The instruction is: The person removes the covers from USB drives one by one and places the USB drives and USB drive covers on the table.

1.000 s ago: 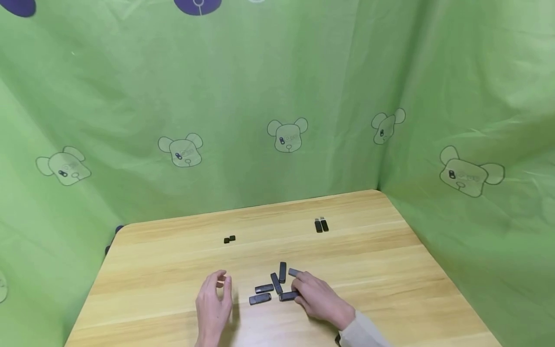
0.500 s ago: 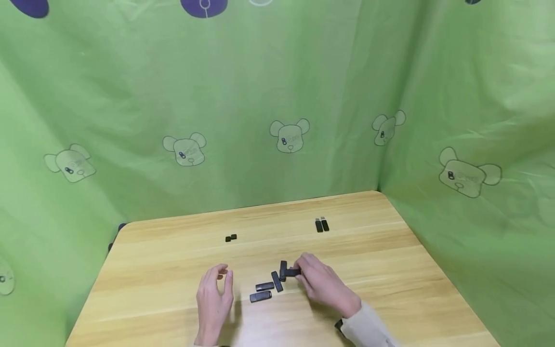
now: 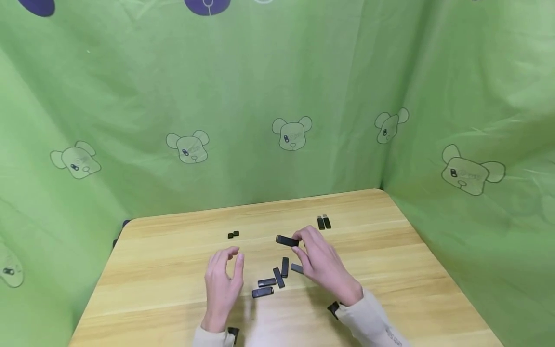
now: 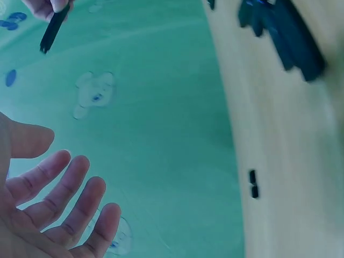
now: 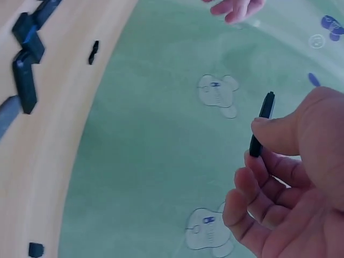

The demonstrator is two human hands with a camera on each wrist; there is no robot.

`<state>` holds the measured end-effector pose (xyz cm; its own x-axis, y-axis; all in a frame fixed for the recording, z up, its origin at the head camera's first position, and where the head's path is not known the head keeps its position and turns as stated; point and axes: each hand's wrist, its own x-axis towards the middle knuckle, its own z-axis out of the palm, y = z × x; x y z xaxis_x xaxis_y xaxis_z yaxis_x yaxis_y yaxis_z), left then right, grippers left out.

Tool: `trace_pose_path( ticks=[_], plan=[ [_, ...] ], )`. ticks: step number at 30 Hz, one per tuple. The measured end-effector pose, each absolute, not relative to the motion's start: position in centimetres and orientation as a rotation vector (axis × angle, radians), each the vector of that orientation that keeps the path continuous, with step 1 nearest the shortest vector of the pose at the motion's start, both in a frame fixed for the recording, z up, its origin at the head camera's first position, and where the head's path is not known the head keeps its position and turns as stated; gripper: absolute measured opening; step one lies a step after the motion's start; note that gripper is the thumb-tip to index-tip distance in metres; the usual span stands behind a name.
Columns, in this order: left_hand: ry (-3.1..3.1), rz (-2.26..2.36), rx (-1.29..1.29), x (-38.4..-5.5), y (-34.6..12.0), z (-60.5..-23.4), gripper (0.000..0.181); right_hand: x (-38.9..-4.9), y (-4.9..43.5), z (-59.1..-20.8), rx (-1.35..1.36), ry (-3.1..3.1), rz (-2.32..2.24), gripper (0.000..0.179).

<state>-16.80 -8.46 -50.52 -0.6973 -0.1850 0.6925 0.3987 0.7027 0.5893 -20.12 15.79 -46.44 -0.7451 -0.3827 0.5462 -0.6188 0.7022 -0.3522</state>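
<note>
My right hand [image 3: 324,260] pinches one end of a black USB flash drive [image 3: 285,240] between thumb and fingers, raised above the table. In the right wrist view the drive [image 5: 267,107] juts out past the thumb, its far end free. My left hand [image 3: 223,282] hovers to the left, holding nothing, thumb apart from the relaxed fingers; its palm [image 4: 32,228] shows in the left wrist view. Below the hands lie several black drives, among them one upright [image 3: 284,267], one slanted [image 3: 279,278] and one near the front [image 3: 262,292]. A greyer drive [image 3: 297,268] is partly hidden by the right hand.
Two drives with bare metal plugs [image 3: 321,222] stand side by side at the back right of the wooden table [image 3: 173,270]. Two small black caps [image 3: 233,234] sit at the back left. Green curtains [image 3: 243,173] enclose the table's far and side edges.
The right hand has picked a black drive out of the group and lifted it up and away from the body. The left hand has moved slightly forward and right, still holding nothing.
</note>
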Motion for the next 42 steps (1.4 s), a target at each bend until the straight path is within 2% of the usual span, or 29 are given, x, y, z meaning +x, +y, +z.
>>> trace_pose_path(
  ticks=[10,14,28,42],
  plan=[
    [-2.107,-1.068,-0.352,-16.6,-5.3,-46.4,0.012,-18.8,14.8,-44.9,0.81,-2.314,0.77,0.023],
    [-2.14,-1.084,-0.405,-16.7,-4.3,-45.3,0.016,-18.3,14.3,-44.9,0.823,-2.269,0.791,0.025],
    [-2.08,-1.137,-0.52,-16.7,-3.4,-44.9,0.006,-17.3,14.1,-44.7,0.839,-2.254,0.919,0.028],
    [-2.019,-1.223,-0.615,-16.2,-4.0,-45.0,0.005,-17.0,14.0,-45.0,0.939,-2.308,1.299,0.01]
  ],
)
